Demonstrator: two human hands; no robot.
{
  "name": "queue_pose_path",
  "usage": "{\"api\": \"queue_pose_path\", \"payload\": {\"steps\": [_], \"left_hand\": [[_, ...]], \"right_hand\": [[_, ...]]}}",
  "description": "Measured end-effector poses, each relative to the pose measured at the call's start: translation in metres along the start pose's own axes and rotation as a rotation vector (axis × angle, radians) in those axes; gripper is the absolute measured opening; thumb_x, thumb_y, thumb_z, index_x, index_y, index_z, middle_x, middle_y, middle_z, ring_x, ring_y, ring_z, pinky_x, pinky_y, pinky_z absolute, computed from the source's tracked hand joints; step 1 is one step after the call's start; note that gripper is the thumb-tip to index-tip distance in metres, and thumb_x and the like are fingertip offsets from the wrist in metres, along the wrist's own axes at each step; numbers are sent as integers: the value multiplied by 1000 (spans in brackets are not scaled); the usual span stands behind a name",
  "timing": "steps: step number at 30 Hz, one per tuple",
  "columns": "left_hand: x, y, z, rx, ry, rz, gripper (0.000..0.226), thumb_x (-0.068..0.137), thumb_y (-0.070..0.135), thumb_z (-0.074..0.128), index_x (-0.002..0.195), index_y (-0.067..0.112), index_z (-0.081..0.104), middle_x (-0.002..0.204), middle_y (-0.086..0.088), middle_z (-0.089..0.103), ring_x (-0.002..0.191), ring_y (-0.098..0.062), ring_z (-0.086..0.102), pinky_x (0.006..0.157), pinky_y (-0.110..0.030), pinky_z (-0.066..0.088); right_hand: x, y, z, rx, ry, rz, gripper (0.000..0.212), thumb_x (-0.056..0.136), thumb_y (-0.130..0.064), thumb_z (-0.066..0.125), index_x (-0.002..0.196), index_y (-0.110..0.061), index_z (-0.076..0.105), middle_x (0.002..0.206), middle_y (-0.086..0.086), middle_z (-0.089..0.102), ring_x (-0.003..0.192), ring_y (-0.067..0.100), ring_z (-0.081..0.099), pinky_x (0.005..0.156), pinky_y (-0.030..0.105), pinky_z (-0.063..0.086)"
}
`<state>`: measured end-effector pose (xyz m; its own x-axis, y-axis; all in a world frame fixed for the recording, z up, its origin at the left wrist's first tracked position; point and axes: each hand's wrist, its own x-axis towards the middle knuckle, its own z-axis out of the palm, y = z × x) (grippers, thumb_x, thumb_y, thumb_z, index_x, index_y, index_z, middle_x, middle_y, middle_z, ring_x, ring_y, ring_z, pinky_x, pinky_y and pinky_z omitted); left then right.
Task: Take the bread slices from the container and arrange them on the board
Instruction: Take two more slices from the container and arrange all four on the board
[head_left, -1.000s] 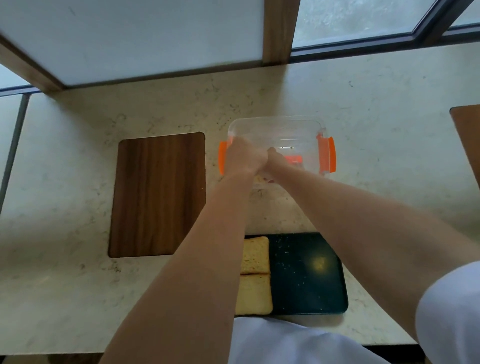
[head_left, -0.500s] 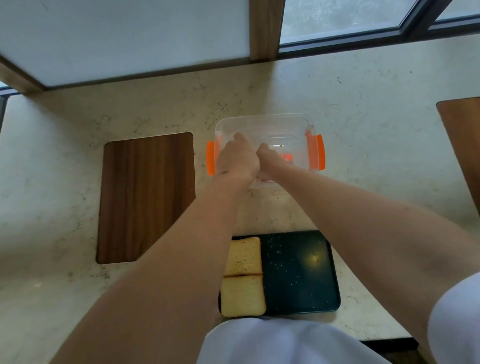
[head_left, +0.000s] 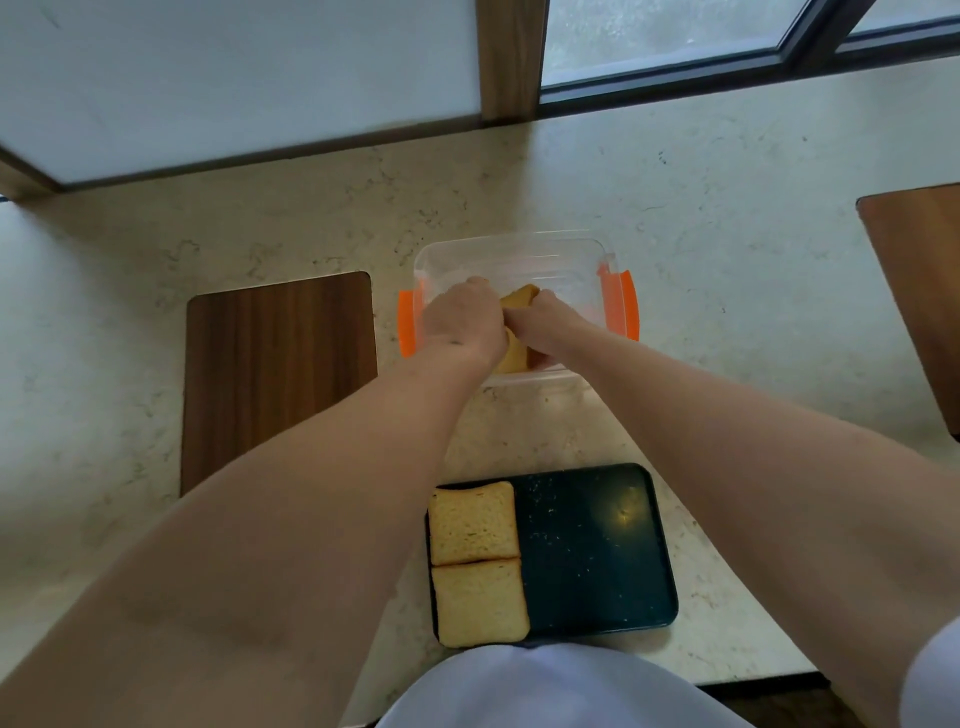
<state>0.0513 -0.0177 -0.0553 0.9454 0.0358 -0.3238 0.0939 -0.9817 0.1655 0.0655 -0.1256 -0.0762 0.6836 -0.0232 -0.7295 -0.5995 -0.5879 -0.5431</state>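
A clear plastic container (head_left: 566, 260) with orange side clips sits mid-counter. Both my hands are inside it, side by side. My left hand (head_left: 462, 325) and my right hand (head_left: 543, 327) grip bread slices (head_left: 519, 299) between them; brown crust shows above and below the fingers, the rest is hidden. Near the counter's front edge lies a dark green board (head_left: 592, 551). Two bread slices lie flat on its left part, one (head_left: 472, 527) behind the other (head_left: 480, 603), edges touching.
A wooden board (head_left: 275, 374) lies on the counter left of the container. Another wooden board (head_left: 919, 291) reaches in at the right edge. A wall and window frame run along the back of the pale stone counter (head_left: 727, 234).
The bread crust now shows between my hands; earlier it was barely visible. Both hands stay in the container's left part. The view shifted slightly.
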Motion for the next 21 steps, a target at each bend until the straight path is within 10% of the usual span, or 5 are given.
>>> {"api": "queue_pose_path", "payload": {"steps": [4, 9, 21], "left_hand": [[3, 10, -1, -52, -30, -69, 19, 95, 3, 44, 108, 5, 57, 96, -10, 63, 74, -24, 55, 60, -32, 37], [2, 12, -9, -119, -40, -150, 25, 95, -1, 39, 77, 10, 50, 85, -7, 56, 71, -21, 52, 59, -31, 39], [-54, 3, -44, -753, 290, -136, 25, 92, 17, 61, 117, 15, 64, 98, 5, 62, 86, -12, 60, 70, -22, 43]], "right_hand": [[0, -4, -1, -16, 6, 32, 16, 94, -16, 57, 80, -9, 56, 81, 14, 70, 65, 29, 72, 62, 37, 64], [-5, -9, 0, -52, 23, -4, 10, 95, -4, 52, 86, -6, 57, 96, 20, 72, 81, 37, 75, 68, 46, 65], [-73, 8, -44, 299, 150, -210, 33, 91, -11, 52, 123, -11, 54, 113, 10, 64, 97, 28, 68, 69, 42, 64]]}}
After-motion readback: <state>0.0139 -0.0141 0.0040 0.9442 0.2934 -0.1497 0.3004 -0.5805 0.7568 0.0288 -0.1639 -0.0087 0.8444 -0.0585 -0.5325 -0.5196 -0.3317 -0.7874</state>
